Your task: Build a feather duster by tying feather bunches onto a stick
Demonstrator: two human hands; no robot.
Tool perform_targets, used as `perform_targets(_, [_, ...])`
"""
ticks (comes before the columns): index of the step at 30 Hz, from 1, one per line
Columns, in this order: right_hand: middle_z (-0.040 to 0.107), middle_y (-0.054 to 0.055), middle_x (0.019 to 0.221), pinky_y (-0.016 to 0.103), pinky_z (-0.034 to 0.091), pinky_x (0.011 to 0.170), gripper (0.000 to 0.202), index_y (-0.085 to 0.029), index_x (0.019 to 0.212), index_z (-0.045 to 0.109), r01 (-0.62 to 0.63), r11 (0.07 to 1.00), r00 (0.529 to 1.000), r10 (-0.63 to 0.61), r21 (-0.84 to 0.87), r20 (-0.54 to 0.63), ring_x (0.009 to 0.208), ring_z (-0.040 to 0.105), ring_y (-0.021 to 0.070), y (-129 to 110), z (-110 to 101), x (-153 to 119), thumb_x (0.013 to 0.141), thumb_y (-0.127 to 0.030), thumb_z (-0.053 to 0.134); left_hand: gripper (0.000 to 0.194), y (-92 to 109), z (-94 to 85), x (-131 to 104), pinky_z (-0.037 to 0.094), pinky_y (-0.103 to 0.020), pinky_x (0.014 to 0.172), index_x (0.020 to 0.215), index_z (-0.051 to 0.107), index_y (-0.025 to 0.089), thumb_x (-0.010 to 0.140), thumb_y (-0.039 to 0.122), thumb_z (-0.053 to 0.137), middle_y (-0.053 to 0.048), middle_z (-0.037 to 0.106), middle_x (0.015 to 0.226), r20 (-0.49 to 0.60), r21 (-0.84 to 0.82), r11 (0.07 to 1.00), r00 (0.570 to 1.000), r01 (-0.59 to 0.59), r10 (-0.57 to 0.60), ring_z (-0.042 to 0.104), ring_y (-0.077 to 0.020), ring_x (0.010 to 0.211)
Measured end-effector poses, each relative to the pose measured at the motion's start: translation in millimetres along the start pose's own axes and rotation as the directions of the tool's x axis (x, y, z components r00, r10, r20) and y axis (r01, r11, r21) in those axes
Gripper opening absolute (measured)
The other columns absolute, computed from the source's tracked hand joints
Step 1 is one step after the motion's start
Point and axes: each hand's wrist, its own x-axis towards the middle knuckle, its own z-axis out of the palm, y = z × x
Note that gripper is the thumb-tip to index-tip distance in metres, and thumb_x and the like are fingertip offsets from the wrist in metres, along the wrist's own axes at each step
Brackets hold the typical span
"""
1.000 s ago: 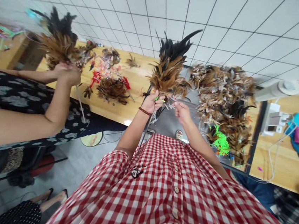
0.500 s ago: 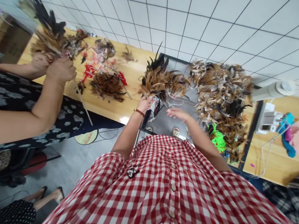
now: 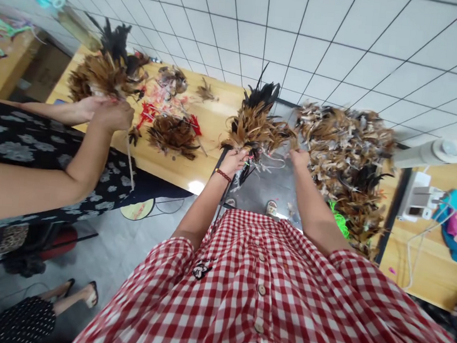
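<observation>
The feather bundle [image 3: 253,117] is upright near the middle of the frame, its base in the left hand [image 3: 233,163]. Black plumes crown it, one thin feather jutting highest; brown feathers flare below, spreading rightward. Pale strands trail beneath. The feather pile [image 3: 344,145], mottled brown, black and whitish, sprawls at right of frame.

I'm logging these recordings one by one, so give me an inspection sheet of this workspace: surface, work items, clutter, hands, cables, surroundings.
Surface: wooden table, with a grey section before the person.
Work items: feather bundle, dark feathers at its far end; feather pile to its right.
Clutter: red strips, green cords.
Hands: left hand grips the bundle's near end; right hand is beside the pile, its grip unclear.
Cables: white cable, loosely curved at right.
Surroundings: tiled wall; co-worker's hands at left with another bundle.
</observation>
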Motion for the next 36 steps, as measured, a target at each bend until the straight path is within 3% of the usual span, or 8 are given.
perform_targets(4, [0.05,-0.005,0.055,0.022,0.04,0.051,0.026,-0.02,0.07,0.056,-0.002,0.878,0.995,-0.047,0.479,0.09,0.051,0.043,0.0096,-14.5,-14.7,-44.5,0.079,-0.04,0.07,0.022,-1.2,9.0,18.8,0.014,-0.012,0.037,0.079,0.055,0.013,0.092,0.022,0.07,0.004,0.051,0.06,0.075,-0.052,0.997,0.996,0.055,-0.051,0.028,0.0015,0.038])
perform_targets(8, [0.063,-0.001,0.067,0.024,0.045,0.061,0.034,-0.021,0.072,0.061,0.065,0.658,0.948,-0.275,0.75,0.16,0.062,0.052,0.0113,-46.7,7.3,-100.4,0.066,-0.045,0.083,0.022,-5.4,26.8,32.2,0.013,-0.012,0.037,0.078,0.053,0.014,0.093,0.022,0.068,0.004,0.052,0.06,0.124,-0.105,0.991,0.99,0.083,-0.07,0.027,0.001,0.038])
perform_targets(18, [0.062,-0.001,0.075,0.026,0.047,0.075,0.033,-0.021,0.076,0.06,0.133,0.659,0.981,-0.193,0.74,-0.004,0.075,0.056,0.0135,-54.5,53.1,-119.7,0.073,-0.051,0.073,0.04,1.7,41.7,22.7,0.014,-0.011,0.036,0.075,0.052,0.014,0.092,0.045,0.071,0.006,0.046,0.056,0.182,-0.12,0.985,0.978,0.125,-0.102,0.03,0.0008,0.038])
perform_targets(21, [0.061,-0.001,0.074,0.025,0.047,0.075,0.031,-0.021,0.076,0.059,0.128,0.656,0.986,-0.167,0.744,-0.023,0.075,0.054,0.013,-54.4,58.3,-120.8,0.074,-0.048,0.072,0.035,0.3,38.8,20.3,0.017,-0.01,0.038,0.077,0.051,0.015,0.086,0.035,0.078,0.007,0.048,0.06,0.225,-0.091,0.993,0.973,0.079,-0.057,0.033,0.0008,0.041])
perform_targets(25, [0.061,0.0,0.076,0.026,0.047,0.076,0.034,-0.021,0.076,0.059,0.126,0.694,0.988,-0.155,0.709,-0.024,0.08,0.055,0.0144,-56.6,58.1,-118.6,0.076,-0.053,0.068,0.038,1.0,37.4,14.2,0.021,-0.01,0.04,0.081,0.049,0.016,0.074,0.014,0.086,0.009,0.047,0.063,0.258,0.004,0.999,0.965,0.041,-0.04,0.039,-0.0002,0.044])
perform_targets(32, [0.062,0.005,0.093,0.03,0.049,0.087,0.038,-0.022,0.084,0.065,0.267,0.806,0.962,-0.258,0.528,-0.092,0.1,0.056,0.0198,-54.5,36.0,-114.0,0.077,-0.06,0.07,0.031,1.6,43.0,9.9,0.018,-0.012,0.042,0.08,0.045,0.018,0.087,0.022,0.076,0.007,0.046,0.062,0.221,0.065,0.997,0.974,0.038,-0.052,0.033,-0.0007,0.043])
perform_targets(34, [0.063,0.006,0.1,0.03,0.049,0.085,0.045,-0.024,0.099,0.066,0.243,0.789,0.961,-0.275,0.564,-0.029,0.103,0.056,0.0196,-52.0,27.2,-116.5,0.075,-0.062,0.073,0.03,1.8,44.9,11.7,0.016,-0.013,0.042,0.079,0.045,0.018,0.089,0.024,0.074,0.007,0.046,0.062,0.201,0.08,0.997,0.979,0.014,-0.03,0.031,-0.001,0.043])
perform_targets(36, [0.062,0.003,0.088,0.029,0.049,0.075,0.05,-0.024,0.1,0.065,0.105,0.791,0.925,-0.301,0.603,0.234,0.088,0.057,0.0178,-47.5,15.8,-120.4,0.072,-0.064,0.076,0.029,3.6,45.6,15.1,0.015,-0.015,0.044,0.08,0.047,0.018,0.089,0.025,0.074,0.007,0.046,0.063,0.166,0.118,0.993,0.986,-0.012,-0.008,0.029,-0.0015,0.043])
